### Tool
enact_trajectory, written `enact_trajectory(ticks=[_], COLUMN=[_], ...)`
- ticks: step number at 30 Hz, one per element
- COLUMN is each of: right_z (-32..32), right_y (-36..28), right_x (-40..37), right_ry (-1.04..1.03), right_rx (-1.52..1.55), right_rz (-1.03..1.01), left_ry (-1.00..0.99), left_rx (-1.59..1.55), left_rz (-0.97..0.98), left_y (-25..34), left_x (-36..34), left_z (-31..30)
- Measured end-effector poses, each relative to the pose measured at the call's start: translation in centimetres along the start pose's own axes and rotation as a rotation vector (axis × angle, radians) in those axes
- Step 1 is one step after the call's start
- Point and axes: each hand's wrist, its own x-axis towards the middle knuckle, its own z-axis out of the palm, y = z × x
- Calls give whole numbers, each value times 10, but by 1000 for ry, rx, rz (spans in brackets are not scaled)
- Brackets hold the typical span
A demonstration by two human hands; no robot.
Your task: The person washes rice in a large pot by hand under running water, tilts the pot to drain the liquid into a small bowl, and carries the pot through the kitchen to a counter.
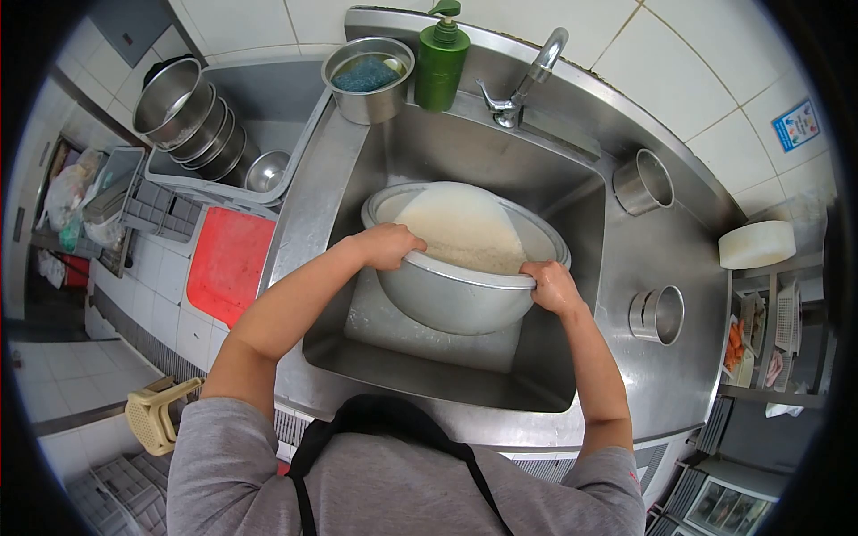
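Observation:
A large metal basin (456, 304) is tilted away from me inside the stainless steel sink (438, 389). Whitish, cloudy water with pale grains that look like rice (460, 223) fills its far part. At the near left of the rim, my left hand (390, 246) is closed, fingers curled over the edge. My right hand (552, 286) grips the rim on the right side, also closed. Whether the basin's underside touches the sink floor all round is hidden.
Behind the sink are a faucet (532, 80), a green pump bottle (441, 67) and a metal pot (371, 103) with a blue scrubber. Metal cups (643, 183) stand on the right counter. Stacked pots (210, 134) sit in a grey tub at left, near a red board (231, 263).

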Motion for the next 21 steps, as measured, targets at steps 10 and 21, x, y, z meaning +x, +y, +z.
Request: enact_trajectory(ticks=[10,21], right_z=[0,-3], right_y=[-4,-5], right_x=[0,2], right_ry=[-5,-18], right_rx=[2,10], right_rz=[25,26], left_ry=[2,3], left_rx=[-10,-5], left_rz=[3,5], left_y=[-2,-3], left_x=[-1,-1], left_z=[3,2])
